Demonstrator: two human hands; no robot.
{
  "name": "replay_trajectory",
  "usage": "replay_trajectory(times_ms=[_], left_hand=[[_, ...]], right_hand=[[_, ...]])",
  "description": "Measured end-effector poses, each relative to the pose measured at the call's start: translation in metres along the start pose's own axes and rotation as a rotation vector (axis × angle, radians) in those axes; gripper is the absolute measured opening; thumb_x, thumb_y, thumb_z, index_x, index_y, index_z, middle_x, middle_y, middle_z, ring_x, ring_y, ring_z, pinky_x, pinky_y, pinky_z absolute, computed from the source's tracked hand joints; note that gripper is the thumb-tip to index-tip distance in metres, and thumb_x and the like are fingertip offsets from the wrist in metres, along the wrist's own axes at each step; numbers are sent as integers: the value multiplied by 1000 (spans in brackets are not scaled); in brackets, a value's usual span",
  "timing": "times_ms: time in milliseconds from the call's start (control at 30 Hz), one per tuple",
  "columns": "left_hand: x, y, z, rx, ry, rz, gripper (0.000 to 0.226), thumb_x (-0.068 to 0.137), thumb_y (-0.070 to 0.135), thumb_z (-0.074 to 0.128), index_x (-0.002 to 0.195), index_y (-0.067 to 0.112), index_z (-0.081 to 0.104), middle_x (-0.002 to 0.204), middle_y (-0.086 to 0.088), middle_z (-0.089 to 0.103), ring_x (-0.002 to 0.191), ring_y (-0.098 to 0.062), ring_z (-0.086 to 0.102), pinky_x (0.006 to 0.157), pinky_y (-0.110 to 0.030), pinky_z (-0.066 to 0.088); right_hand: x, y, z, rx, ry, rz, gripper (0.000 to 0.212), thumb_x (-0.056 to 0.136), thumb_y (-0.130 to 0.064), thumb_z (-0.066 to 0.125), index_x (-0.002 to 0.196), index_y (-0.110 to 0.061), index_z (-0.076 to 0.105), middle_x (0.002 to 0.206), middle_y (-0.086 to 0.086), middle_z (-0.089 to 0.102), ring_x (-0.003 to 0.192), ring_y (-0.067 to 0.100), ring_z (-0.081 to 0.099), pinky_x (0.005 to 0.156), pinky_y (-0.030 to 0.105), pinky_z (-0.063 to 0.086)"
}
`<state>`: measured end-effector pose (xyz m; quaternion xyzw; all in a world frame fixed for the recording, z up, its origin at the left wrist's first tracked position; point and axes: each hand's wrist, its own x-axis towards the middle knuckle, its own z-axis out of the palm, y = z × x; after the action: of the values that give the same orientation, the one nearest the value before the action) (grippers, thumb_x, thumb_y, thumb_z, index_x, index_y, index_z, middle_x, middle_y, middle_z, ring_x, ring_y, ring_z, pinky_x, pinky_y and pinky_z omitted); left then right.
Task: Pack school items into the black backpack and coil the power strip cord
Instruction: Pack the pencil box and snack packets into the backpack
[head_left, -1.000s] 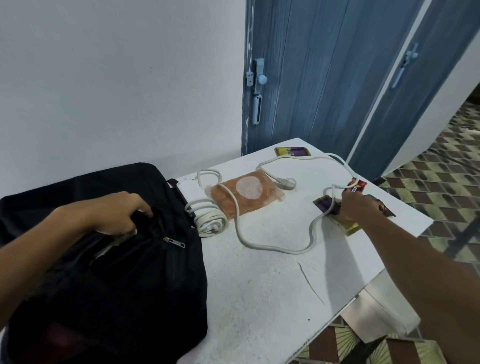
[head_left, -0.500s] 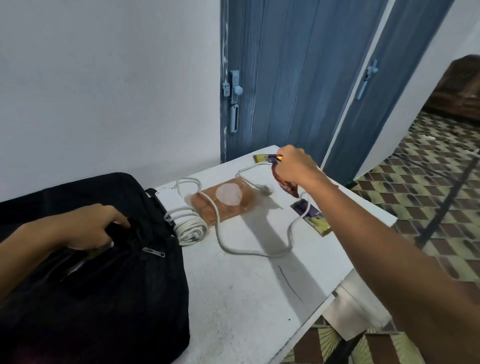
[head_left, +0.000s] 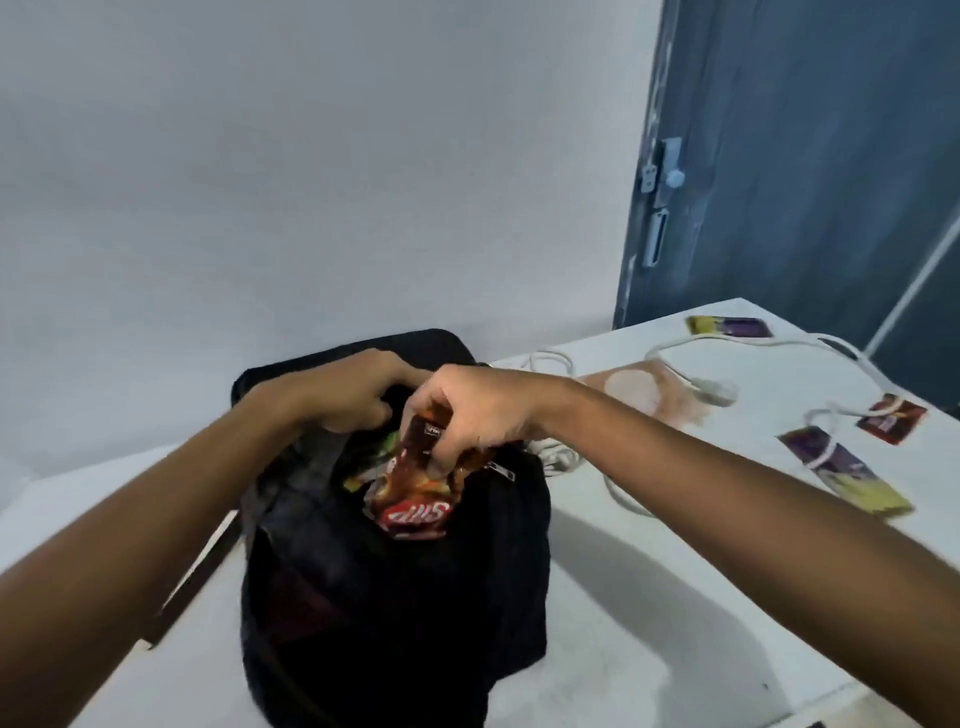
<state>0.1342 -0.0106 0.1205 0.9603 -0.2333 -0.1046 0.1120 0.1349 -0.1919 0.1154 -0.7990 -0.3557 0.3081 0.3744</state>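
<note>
Over the mouth of the black fabric backpack (head_left: 395, 597), the right hand (head_left: 470, 415) pinches a crumpled red-brown foil snack packet (head_left: 413, 493), long axis hanging straight down into the opening. Just beside it, the left hand (head_left: 345, 392) grips the backpack's rim, fingers curled, spreading it. Right of the backpack, the white power strip cord (head_left: 737, 345) sprawls uncoiled among flat packets.

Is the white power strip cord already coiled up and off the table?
No, the white power strip cord lies strung loosely across the white table, running over a purple snack packet.
</note>
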Motion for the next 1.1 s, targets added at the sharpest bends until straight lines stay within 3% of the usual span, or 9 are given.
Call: replay_trajectory(times_ms=[233,333,433,533,667,767,900,1000,1100], left_hand=[[-29,-3,-29,-26,126,-28,71,69,-16,40,132,13,58,143,12,45,130,-4,44,105,-19,37],[-40,0,-30,-20,166,-18,70,64,-1,36,130,10,59,141,14,44,127,3,41,102,-9,35],[-45,0,-26,-23,216,-23,72,62,0,35,129,8,59,140,13,43,126,9,35,99,1,27],[-48,-3,-19,-43,243,-17,77,58,5,31,129,12,60,139,18,42,128,5,39,102,-12,37],[-41,-6,-11,-35,266,-9,73,61,6,32,127,16,62,134,35,41,110,-18,63,87,-41,50],[-28,-17,-4,-86,250,-19,72,61,8,33,125,20,63,114,60,36,87,-19,69,68,-27,51],[2,-27,12,-80,183,-10,62,67,1,44,123,19,65,128,23,56,118,-10,57,94,-11,39],[22,-32,27,-90,169,-67,56,72,-16,51,115,15,70,124,1,64,119,-14,56,102,-20,35],[38,-37,43,-92,163,-75,61,72,-13,57,90,44,69,114,1,69,111,-13,61,101,-22,39]], right_hand=[[43,19,60,-846,777,-454,15,68,-1,59,83,-3,60,82,15,59,74,32,59,43,30,44],[69,14,75,-909,749,-455,24,79,-7,42,85,-1,64,82,17,58,69,32,58,43,28,40],[90,0,69,-977,303,-183,29,91,-17,50,114,-2,60,115,18,58,104,36,55,85,40,46],[103,-2,64,-869,12,66,40,93,-35,48,124,-10,54,129,11,53,119,32,49,94,36,38],[85,-3,65,-1053,63,-24,48,95,-37,44,132,-8,46,135,16,45,123,35,42,103,40,30],[49,-10,50,-731,20,-188,31,92,-18,49,120,-6,54,115,12,55,113,31,49,84,28,35],[-6,10,-2,-235,315,-233,25,84,-3,57,103,-9,71,98,4,72,91,14,65,86,26,49],[-47,81,-51,-330,749,78,19,83,-5,54,92,-11,70,94,6,71,86,22,65,79,34,52],[-103,166,-90,-597,943,708,20,84,-12,55,103,-14,62,109,13,64,101,33,61,80,33,46]])
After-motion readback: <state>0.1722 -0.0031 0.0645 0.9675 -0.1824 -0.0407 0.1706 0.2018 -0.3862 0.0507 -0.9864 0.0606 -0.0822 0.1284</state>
